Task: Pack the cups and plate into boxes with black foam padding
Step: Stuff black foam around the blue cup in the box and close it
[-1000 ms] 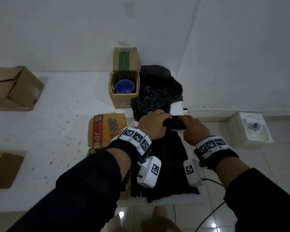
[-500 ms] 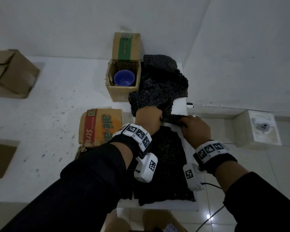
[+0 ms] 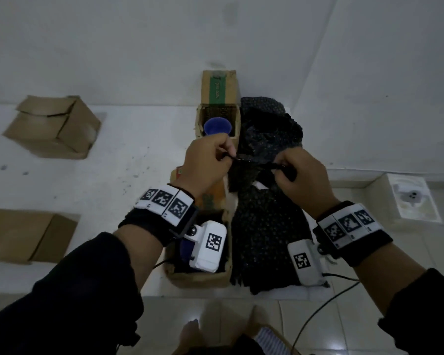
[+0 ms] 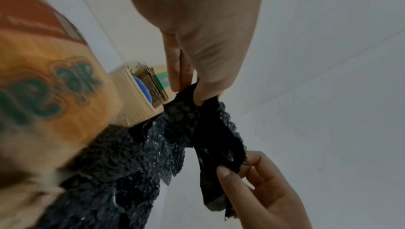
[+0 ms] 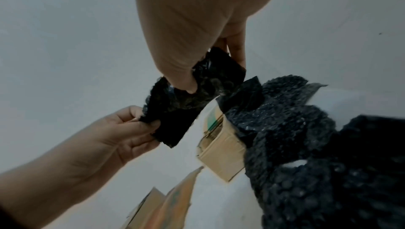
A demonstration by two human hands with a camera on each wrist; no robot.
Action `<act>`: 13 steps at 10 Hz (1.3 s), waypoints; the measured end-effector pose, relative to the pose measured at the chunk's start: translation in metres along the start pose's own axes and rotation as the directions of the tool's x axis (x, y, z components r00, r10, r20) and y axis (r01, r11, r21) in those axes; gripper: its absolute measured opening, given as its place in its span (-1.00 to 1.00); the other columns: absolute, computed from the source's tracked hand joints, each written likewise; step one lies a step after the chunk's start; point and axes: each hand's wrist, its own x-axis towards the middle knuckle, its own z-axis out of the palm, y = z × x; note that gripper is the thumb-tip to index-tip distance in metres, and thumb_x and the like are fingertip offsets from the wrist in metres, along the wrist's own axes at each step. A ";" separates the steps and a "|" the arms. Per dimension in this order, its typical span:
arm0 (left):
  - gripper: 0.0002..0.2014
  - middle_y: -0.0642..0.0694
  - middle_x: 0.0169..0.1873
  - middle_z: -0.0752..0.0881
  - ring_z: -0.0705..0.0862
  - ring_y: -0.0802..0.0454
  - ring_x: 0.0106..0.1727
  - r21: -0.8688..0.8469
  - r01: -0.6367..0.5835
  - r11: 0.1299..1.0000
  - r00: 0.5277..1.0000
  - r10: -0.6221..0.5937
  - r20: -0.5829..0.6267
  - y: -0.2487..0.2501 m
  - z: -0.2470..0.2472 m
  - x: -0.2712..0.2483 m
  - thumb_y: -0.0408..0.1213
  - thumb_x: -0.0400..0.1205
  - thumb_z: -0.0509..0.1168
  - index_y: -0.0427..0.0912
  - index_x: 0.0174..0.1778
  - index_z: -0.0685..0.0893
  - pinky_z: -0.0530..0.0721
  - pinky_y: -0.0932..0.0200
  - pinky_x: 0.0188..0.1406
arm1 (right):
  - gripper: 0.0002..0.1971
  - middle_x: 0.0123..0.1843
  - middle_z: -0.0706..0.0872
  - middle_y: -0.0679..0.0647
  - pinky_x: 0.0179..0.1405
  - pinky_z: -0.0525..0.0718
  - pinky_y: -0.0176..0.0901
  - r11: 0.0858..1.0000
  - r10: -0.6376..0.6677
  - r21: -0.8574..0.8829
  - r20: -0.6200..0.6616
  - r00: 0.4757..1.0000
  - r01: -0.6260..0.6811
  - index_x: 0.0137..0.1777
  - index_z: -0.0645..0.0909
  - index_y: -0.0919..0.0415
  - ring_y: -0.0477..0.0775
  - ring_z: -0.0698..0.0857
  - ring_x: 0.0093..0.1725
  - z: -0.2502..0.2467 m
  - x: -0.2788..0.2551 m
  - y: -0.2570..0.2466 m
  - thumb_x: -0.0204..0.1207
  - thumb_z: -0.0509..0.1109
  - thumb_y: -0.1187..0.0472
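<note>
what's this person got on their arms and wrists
Both arms wear dark long sleeves pushed back from the wrists. The left hand and right hand are bare. Each wrist carries a black band topped by a white strip of three black-and-white square markers, with a white camera box, also marker-tagged, hanging beneath. Thin black cables trail from the boxes.

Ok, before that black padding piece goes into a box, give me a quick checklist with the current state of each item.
1. Left hand pinches the padding piece: ok.
2. Right hand pinches its other end: ok.
3. Piece is free of the padding sheet on the table: cannot tell; the two overlap in the head view.
4. Far box open on top: ok.
5. Blue cup sits inside that box: ok.
6. Near box has room for padding: cannot tell; the left wrist camera hides its inside.
</note>
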 end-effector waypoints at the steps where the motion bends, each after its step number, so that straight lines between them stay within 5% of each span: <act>1: -0.76 0.16 -0.33 0.69 0.71 0.13 -0.21 -0.015 0.028 0.999 1.000 -0.029 -0.001 -0.012 -0.027 -0.025 -0.52 0.37 0.35 -0.02 -0.39 0.67 0.71 0.13 -0.12 | -0.89 -0.20 0.56 0.12 -0.40 0.50 -0.06 0.998 -0.039 0.056 0.003 0.999 0.038 -0.14 0.56 0.22 0.10 0.53 -0.29 0.012 -0.008 -0.030 0.36 0.28 0.37; 3: -0.64 -0.08 -0.29 0.75 0.73 -0.04 -0.21 -0.060 0.086 0.994 0.995 -0.083 0.053 -0.038 -0.064 -0.074 -0.60 0.32 0.36 0.06 -0.41 0.70 0.74 0.00 -0.18 | -0.81 -0.15 0.55 0.17 -0.19 0.45 -0.44 0.980 -0.037 0.199 0.071 0.997 0.022 -0.18 0.62 0.31 -0.01 0.51 -0.17 0.033 -0.026 -0.080 0.30 0.23 0.50; 4: -0.61 -0.02 -0.31 0.75 0.72 0.02 -0.23 -0.058 0.094 0.994 0.988 -0.086 0.130 -0.046 -0.072 -0.096 -0.60 0.33 0.35 0.10 -0.43 0.69 0.69 0.13 -0.21 | -0.78 -0.14 0.52 0.13 -0.15 0.54 -0.37 0.979 -0.015 0.202 0.155 0.988 -0.017 -0.27 0.65 0.26 0.05 0.56 -0.17 0.041 -0.037 -0.094 0.32 0.26 0.55; 5: -0.70 -0.06 -0.22 0.75 0.65 0.06 -0.13 -0.064 0.028 0.998 0.972 -0.012 0.233 -0.053 -0.074 -0.118 -0.52 0.32 0.26 0.01 -0.30 0.72 0.57 0.25 -0.15 | -0.74 -0.14 0.57 0.06 -0.15 0.62 -0.05 0.993 -0.024 0.117 0.313 0.949 -0.013 -0.33 0.65 0.18 0.09 0.61 -0.15 0.044 -0.044 -0.102 0.31 0.26 0.54; 7: -0.54 0.03 0.31 0.50 0.45 0.17 0.37 -0.110 0.089 0.990 0.969 -0.061 0.240 -0.079 -0.066 -0.145 -0.54 0.44 0.27 -0.09 0.22 0.67 0.31 0.63 0.28 | -0.74 -0.11 0.71 0.08 -0.05 0.58 -0.07 0.995 0.038 -0.091 0.648 0.761 0.028 -0.31 0.75 0.14 0.10 0.63 -0.03 0.047 -0.057 -0.130 0.33 0.27 0.44; 8: -0.59 0.03 0.43 0.43 0.34 0.19 0.48 -0.146 0.180 0.973 0.942 -0.127 0.312 -0.077 -0.064 -0.152 -0.49 0.63 0.21 -0.15 0.40 0.54 0.19 0.64 0.33 | -0.68 -0.25 0.75 0.06 -0.20 0.57 -0.06 0.962 0.054 -0.219 0.740 0.670 0.165 -0.30 0.78 0.06 0.15 0.64 -0.18 0.055 -0.064 -0.136 0.27 0.17 0.29; 9: -0.64 0.02 0.51 0.37 0.26 0.24 0.52 -0.185 0.319 0.930 0.903 -0.238 0.357 -0.074 -0.058 -0.157 -0.31 0.74 0.07 -0.13 0.48 0.45 0.13 0.41 0.45 | -0.72 -0.48 0.67 0.11 -0.38 0.35 -0.11 0.875 0.087 -0.332 0.823 0.562 0.351 -0.36 0.75 0.12 0.16 0.51 -0.43 0.063 -0.065 -0.139 0.25 0.18 0.27; 10: -0.61 0.03 0.56 0.31 0.22 0.22 0.56 -0.268 0.389 0.881 0.892 -0.287 0.349 -0.070 -0.053 -0.163 -0.21 0.77 -0.02 -0.09 0.53 0.36 0.10 0.29 0.57 | -0.86 -0.52 0.62 0.01 -0.33 0.54 -0.04 0.801 0.158 -0.429 0.824 0.544 0.417 -0.49 0.69 0.07 0.10 0.61 -0.41 0.067 -0.066 -0.139 0.17 0.34 0.09; 11: -0.57 0.13 0.56 0.26 0.20 0.31 0.54 -0.340 0.434 0.834 0.882 -0.318 0.347 -0.065 -0.045 -0.172 -0.16 0.77 -0.08 -0.07 0.59 0.25 0.12 0.62 0.41 | -0.74 -0.63 0.56 -0.09 -0.46 0.68 -0.02 0.839 0.169 -0.406 0.827 0.536 0.362 -0.70 0.57 -0.05 0.03 0.64 -0.54 0.087 -0.074 -0.113 -0.02 0.17 -0.15; 12: -0.56 0.20 0.54 0.21 0.13 0.36 0.54 -0.333 0.447 0.830 0.879 -0.339 0.335 -0.063 -0.038 -0.175 -0.13 0.77 -0.12 -0.05 0.60 0.22 0.07 0.79 0.26 | -0.70 -0.50 0.64 -0.03 -0.17 0.69 0.12 0.774 0.157 -0.432 0.840 0.520 0.464 -0.54 0.64 -0.01 0.09 0.67 -0.39 0.082 -0.068 -0.121 0.11 0.14 -0.12; 13: -0.54 0.25 0.50 0.20 0.12 0.40 0.51 -0.361 0.459 0.812 0.877 -0.349 0.330 -0.062 -0.035 -0.175 -0.12 0.76 -0.15 -0.06 0.61 0.20 0.05 0.87 0.14 | -0.83 -0.26 0.65 0.13 0.05 0.57 0.02 0.824 0.158 -0.347 0.900 0.406 0.448 -0.23 0.65 0.17 0.20 0.59 -0.26 0.051 -0.044 -0.148 0.43 0.26 0.14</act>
